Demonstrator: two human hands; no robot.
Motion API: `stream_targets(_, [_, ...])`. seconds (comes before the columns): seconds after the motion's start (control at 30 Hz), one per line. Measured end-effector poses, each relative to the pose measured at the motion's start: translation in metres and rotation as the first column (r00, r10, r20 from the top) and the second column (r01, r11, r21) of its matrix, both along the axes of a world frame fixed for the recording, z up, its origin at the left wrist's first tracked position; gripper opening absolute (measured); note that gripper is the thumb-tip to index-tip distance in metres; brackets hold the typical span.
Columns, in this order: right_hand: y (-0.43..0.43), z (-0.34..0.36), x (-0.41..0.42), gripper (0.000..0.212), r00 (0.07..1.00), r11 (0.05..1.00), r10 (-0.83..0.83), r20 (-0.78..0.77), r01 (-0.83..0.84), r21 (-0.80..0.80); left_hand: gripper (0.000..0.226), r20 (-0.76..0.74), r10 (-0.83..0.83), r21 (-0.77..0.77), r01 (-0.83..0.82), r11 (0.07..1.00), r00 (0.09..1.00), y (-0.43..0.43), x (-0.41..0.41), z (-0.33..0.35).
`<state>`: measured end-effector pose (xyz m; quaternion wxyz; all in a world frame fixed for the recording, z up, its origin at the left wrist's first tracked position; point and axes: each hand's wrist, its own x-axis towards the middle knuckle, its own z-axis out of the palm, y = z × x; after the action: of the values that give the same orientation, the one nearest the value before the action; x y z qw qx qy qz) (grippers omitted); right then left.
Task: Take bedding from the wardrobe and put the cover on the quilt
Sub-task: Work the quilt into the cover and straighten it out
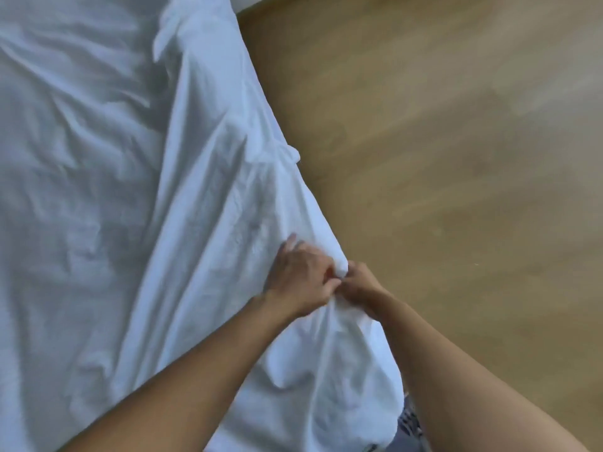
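A white quilt cover (137, 190) lies wrinkled across the bed and fills the left half of the view. Its right edge hangs over the bedside toward the floor. My left hand (301, 275) grips a bunched part of that edge, fingers curled into the fabric. My right hand (359, 288) pinches the same bunch from the right, close against the left hand. A fold of the cover (326, 370) sags below both wrists. Whether the quilt is inside the cover cannot be seen.
Wooden floor (456, 141) fills the right half of the view. A strip of patterned dark-and-white fabric (411, 422) shows at the bottom between cover and right forearm. A white baseboard or wall edge (254, 3) runs at the top.
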<state>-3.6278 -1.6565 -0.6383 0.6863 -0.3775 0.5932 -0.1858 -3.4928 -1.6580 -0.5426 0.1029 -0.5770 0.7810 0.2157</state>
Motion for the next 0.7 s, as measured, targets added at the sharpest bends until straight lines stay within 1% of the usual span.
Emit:
stream_targets(0.03, [-0.001, 0.002, -0.007, 0.026, 1.0, 1.0, 0.023, 0.015, -0.023, 0.009, 0.073, 0.104, 0.179, -0.11, -0.167, 0.98, 0.978, -0.01, 0.009, -0.002])
stream_targets(0.07, [-0.002, 0.003, -0.013, 0.029, 0.998, 0.998, 0.058, 0.015, -0.058, 0.032, 0.104, 0.188, 0.314, -0.071, -0.306, 0.949, 0.931, -0.012, 0.014, -0.009])
stream_targets(0.1, [-0.003, 0.002, -0.016, 0.029, 0.995, 0.992, 0.101, 0.02, -0.102, 0.077, 0.122, 0.242, 0.371, 0.008, -0.384, 0.923, 0.897, -0.009, 0.015, -0.021])
stream_targets(0.13, [-0.007, 0.0, -0.019, 0.03, 0.989, 0.979, 0.14, 0.045, -0.145, 0.146, 0.128, 0.268, 0.376, 0.063, -0.405, 0.912, 0.887, -0.003, 0.012, -0.035])
stream_targets(0.17, [-0.015, -0.002, -0.023, 0.031, 0.983, 0.956, 0.163, 0.088, -0.179, 0.232, 0.128, 0.276, 0.364, 0.077, -0.398, 0.914, 0.889, 0.002, 0.007, -0.049])
stream_targets(0.23, [-0.041, 0.0, -0.028, 0.033, 0.974, 0.913, 0.172, 0.144, -0.213, 0.349, 0.124, 0.273, 0.351, 0.074, -0.384, 0.921, 0.896, 0.002, 0.002, -0.069])
stream_targets(0.27, [-0.058, 0.003, -0.025, 0.04, 0.975, 0.912, 0.183, 0.13, -0.218, 0.347, 0.121, 0.274, 0.371, 0.051, -0.398, 0.916, 0.887, 0.0, 0.0, -0.071])
stream_targets(0.33, [-0.094, 0.006, -0.007, 0.066, 0.975, 0.943, 0.211, 0.066, -0.221, 0.25, 0.111, 0.24, 0.434, -0.079, -0.428, 0.9, 0.868, -0.001, -0.004, -0.071])
stream_targets(0.37, [-0.111, 0.011, 0.007, 0.076, 0.973, 0.951, 0.221, 0.074, -0.231, 0.204, 0.107, 0.219, 0.45, -0.138, -0.429, 0.893, 0.866, 0.001, -0.006, -0.071])
stream_targets(0.4, [-0.128, 0.015, 0.021, 0.078, 0.969, 0.956, 0.225, 0.105, -0.24, 0.168, 0.103, 0.195, 0.45, -0.182, -0.419, 0.889, 0.871, 0.004, -0.009, -0.07])
stream_targets(0.43, [-0.143, 0.016, 0.035, 0.073, 0.963, 0.958, 0.222, 0.15, -0.245, 0.152, 0.101, 0.169, 0.455, -0.215, -0.418, 0.883, 0.874, 0.007, -0.011, -0.071])
stream_targets(0.47, [-0.155, 0.014, 0.049, 0.066, 0.957, 0.957, 0.226, 0.184, -0.253, 0.144, 0.098, 0.144, 0.489, -0.234, -0.451, 0.861, 0.86, 0.007, -0.011, -0.071])
stream_targets(0.5, [-0.162, 0.013, 0.06, 0.06, 0.958, 0.958, 0.228, 0.172, -0.252, 0.138, 0.091, 0.121, 0.553, -0.253, -0.513, 0.82, 0.824, 0.007, -0.014, -0.07])
stream_targets(0.53, [-0.166, 0.009, 0.067, 0.056, 0.967, 0.962, 0.225, 0.119, -0.239, 0.129, 0.078, 0.054, 0.628, -0.269, -0.594, 0.758, 0.776, 0.007, -0.022, -0.065])
stream_targets(0.57, [-0.166, 0.005, 0.069, 0.056, 0.971, 0.965, 0.235, 0.034, -0.237, 0.114, 0.058, -0.045, 0.681, -0.299, -0.66, 0.689, 0.731, 0.006, -0.034, -0.06])
stream_targets(0.6, [-0.163, 0.002, 0.066, 0.061, 0.963, 0.961, 0.262, -0.06, -0.254, 0.113, 0.035, -0.164, 0.69, -0.343, -0.696, 0.631, 0.705, 0.005, -0.051, -0.055])
stream_targets(0.63, [-0.159, 0.001, 0.061, 0.068, 0.946, 0.952, 0.294, -0.138, -0.277, 0.131, 0.015, -0.286, 0.673, -0.329, -0.73, 0.599, 0.682, 0.003, -0.069, -0.052])
stream_targets(0.67, [-0.156, 0.0, 0.055, 0.074, 0.931, 0.943, 0.32, -0.176, -0.295, 0.155, 0.009, -0.402, 0.665, -0.249, -0.774, 0.582, 0.629, -0.003, -0.082, -0.049])
stream_targets(0.7, [-0.154, 0.0, 0.049, 0.078, 0.919, 0.932, 0.348, -0.184, -0.318, 0.176, 0.016, -0.508, 0.709, -0.054, -0.839, 0.541, 0.49, -0.011, -0.092, -0.045])
